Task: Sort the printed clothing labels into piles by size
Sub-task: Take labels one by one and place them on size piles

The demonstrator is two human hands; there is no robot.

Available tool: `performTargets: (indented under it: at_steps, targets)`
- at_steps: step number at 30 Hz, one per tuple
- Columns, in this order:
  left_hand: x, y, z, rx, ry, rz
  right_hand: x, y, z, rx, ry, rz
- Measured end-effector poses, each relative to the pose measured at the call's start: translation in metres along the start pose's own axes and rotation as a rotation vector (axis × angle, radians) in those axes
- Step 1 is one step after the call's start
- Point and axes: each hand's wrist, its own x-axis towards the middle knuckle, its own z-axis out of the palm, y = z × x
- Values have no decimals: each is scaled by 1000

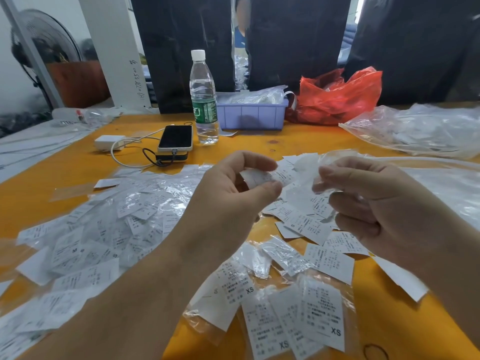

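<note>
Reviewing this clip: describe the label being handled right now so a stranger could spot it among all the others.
Start at the water bottle standing on the orange table, then come straight toward the camera to the two hands. The label is the white slip pinched in the left hand. Unlike the rest, it is curled and lifted off the table, not lying flat in a pile.

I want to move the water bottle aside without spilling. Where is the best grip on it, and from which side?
Grip the water bottle around its labelled middle, coming from the near side. It stands upright and capped; the purple bin crowds its right and the phone lies to its left.
</note>
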Motion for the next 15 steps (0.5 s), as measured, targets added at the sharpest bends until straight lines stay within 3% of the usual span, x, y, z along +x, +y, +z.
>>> performTargets:
  at_steps: [15]
  targets:
    - [3, 1, 1, -208, 13, -186, -2, 4, 2, 81, 23, -8]
